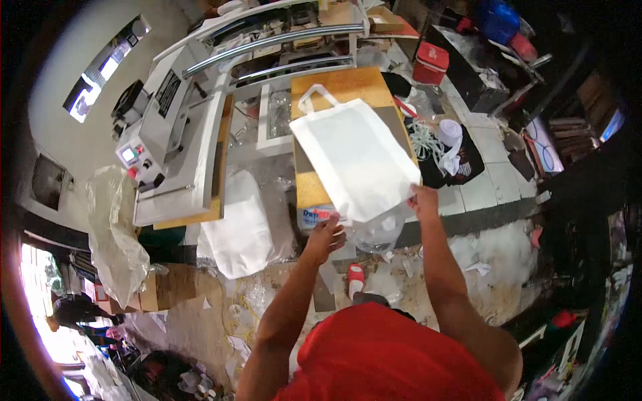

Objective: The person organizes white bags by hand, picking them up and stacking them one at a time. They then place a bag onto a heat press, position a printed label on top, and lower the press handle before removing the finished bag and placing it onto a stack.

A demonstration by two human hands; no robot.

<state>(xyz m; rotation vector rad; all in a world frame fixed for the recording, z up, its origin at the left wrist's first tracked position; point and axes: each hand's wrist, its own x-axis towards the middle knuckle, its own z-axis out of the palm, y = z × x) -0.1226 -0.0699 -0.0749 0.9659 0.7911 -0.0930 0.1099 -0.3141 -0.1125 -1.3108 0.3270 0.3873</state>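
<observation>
One white bag (361, 157) over a board (348, 80), right fingers (416, 198) tight on its corner (left fingers (336, 238): grip unclear)

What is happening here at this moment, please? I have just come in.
A person is handling a white bag with a handle, which lies on a wooden board. The right hand grips its near right corner. The left hand is by the near left corner; whether it touches the bag is hard to tell. To the left stand a machine with a control panel and, nearer the person, more white material.
</observation>
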